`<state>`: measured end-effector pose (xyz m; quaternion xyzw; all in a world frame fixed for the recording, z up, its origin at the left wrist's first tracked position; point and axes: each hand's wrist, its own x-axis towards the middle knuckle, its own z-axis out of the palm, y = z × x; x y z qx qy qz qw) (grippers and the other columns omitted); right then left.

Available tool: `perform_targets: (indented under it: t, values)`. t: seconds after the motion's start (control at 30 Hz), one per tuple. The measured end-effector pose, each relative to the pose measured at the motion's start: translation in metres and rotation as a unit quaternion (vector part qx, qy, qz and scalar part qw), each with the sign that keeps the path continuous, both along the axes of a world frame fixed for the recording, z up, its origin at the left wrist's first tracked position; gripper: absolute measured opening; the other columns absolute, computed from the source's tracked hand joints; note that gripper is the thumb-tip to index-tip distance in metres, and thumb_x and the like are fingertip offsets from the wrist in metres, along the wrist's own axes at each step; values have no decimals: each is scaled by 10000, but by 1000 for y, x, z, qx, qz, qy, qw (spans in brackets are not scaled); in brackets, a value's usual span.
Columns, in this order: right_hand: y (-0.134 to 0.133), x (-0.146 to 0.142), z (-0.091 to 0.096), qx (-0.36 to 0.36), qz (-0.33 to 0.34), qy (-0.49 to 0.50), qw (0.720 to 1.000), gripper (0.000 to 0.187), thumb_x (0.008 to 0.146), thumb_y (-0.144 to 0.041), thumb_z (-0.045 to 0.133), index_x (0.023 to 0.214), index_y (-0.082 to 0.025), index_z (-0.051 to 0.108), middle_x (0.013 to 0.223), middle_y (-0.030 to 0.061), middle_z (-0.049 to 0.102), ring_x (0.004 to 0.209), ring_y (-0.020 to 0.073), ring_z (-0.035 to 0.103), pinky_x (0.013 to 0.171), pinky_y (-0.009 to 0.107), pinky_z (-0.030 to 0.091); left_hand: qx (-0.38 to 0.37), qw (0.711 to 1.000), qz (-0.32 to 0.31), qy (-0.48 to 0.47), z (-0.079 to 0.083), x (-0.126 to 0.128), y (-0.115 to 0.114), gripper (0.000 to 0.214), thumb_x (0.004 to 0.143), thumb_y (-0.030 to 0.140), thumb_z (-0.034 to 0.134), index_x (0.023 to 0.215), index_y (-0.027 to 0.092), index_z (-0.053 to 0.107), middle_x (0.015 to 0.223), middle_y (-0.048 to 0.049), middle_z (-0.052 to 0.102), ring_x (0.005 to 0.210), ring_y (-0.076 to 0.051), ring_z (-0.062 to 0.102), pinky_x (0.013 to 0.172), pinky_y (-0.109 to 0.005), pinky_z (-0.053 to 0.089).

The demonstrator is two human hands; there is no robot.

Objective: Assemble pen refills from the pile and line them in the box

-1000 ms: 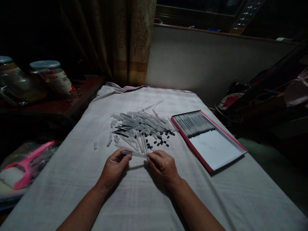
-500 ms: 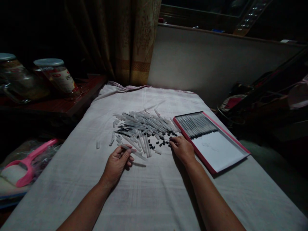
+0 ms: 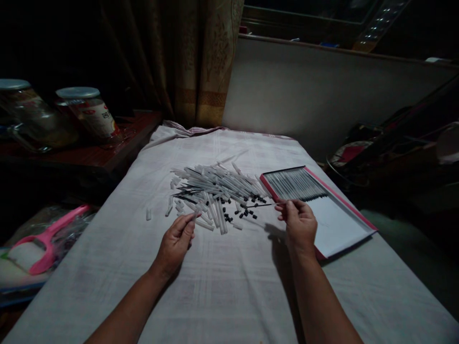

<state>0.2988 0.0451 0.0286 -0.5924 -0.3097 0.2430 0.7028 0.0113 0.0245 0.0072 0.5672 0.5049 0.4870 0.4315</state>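
My left hand [image 3: 176,241] is closed in a pinch on a clear pen barrel [image 3: 196,216], seen nearly end-on in front of the pile. My right hand [image 3: 300,227] pinches a thin pen refill [image 3: 263,205], its dark length pointing left over the small black plugs [image 3: 247,212]. A heap of clear pen barrels [image 3: 218,181] lies beyond my hands, with dark refills [image 3: 186,191] poking out on its left. To the right, a shallow red-edged box [image 3: 344,240] holds a row of pens [image 3: 296,184] along its far part. My right hand and forearm cover its near left edge.
A pale checked cloth [image 3: 215,296] covers the table. One short clear piece [image 3: 148,214] lies apart at the left. Lidded jars [image 3: 89,112] stand on a dark red side table [image 3: 118,148]. A pink-handled item [image 3: 50,243] lies low at the left. A curtain [image 3: 211,62] hangs behind.
My right hand has drawn back from the black plugs, up and to the right, and now holds a refill. The barrel in my left hand has turned from lying sideways to pointing away.
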Motion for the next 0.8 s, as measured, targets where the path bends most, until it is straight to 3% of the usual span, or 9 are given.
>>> perform_targets:
  t: [0.1,0.2,0.5,0.8]
  values:
    - [-6,-20,18,53,45,30,997,276,746,-389,719,850,-180,570,773,26,731,573,122,664,439,190,475,146,980,-14,133,2,-4,0,276,921,332,533,1104,210,700,921,-52,649,853,-158,628,734,-271,530]
    - [-13,-40,31,80,92,25,992,225,810,-367,684,880,-182,577,808,26,734,596,113,669,468,191,499,201,957,-32,206,6,-5,-2,282,945,267,499,1157,226,681,937,-52,667,870,-157,639,770,-274,527]
    - [-19,-66,35,66,142,10,988,226,825,-388,669,852,-190,565,805,33,734,607,134,682,490,226,538,256,924,-45,281,5,-2,-5,290,959,240,491,1197,223,655,934,-59,691,848,-165,648,744,-267,514]
    - [-22,-79,24,47,185,1,982,239,840,-420,651,847,-198,562,820,38,735,625,135,682,518,240,554,244,905,-28,348,1,-3,-4,289,969,290,468,1168,221,665,926,-63,701,834,-180,658,749,-290,524]
